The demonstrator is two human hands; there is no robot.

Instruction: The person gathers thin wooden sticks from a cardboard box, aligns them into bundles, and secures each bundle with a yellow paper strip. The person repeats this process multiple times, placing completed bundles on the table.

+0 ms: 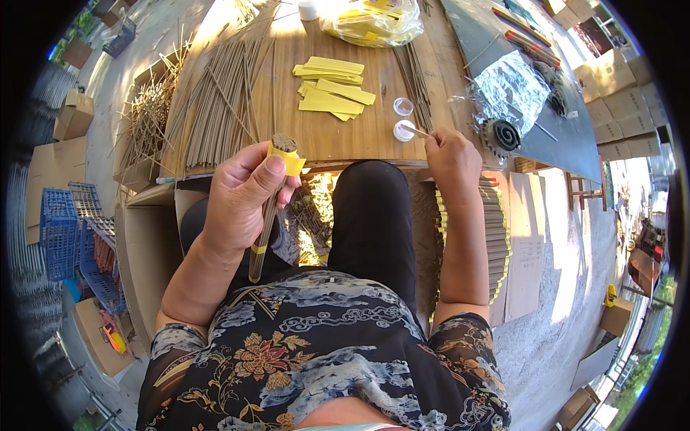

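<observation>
Wrapped in my closed left hand [241, 194] is a bundle of brown incense sticks [263, 241], tilted over my lap. A yellow paper strip [293, 164] goes round its upper end with a loose tail sticking out, and another yellow band circles it lower down. My right hand [454, 161] pinches a thin pale stick [417, 131], whose tip is in a small white pot [403, 131] near the table's front edge. Just behind the pot is a clear round lid [403, 106]. Flat yellow strips [334, 93] lie stacked mid-table.
Loose incense sticks [226, 108] cover the table's left side, beside a box of more sticks [151, 118]. A bag of yellow strips [374, 25] lies at the back. Right are crumpled clear plastic [512, 90] and a black coil [501, 136]. Banded bundles [489, 230] sit below my right forearm.
</observation>
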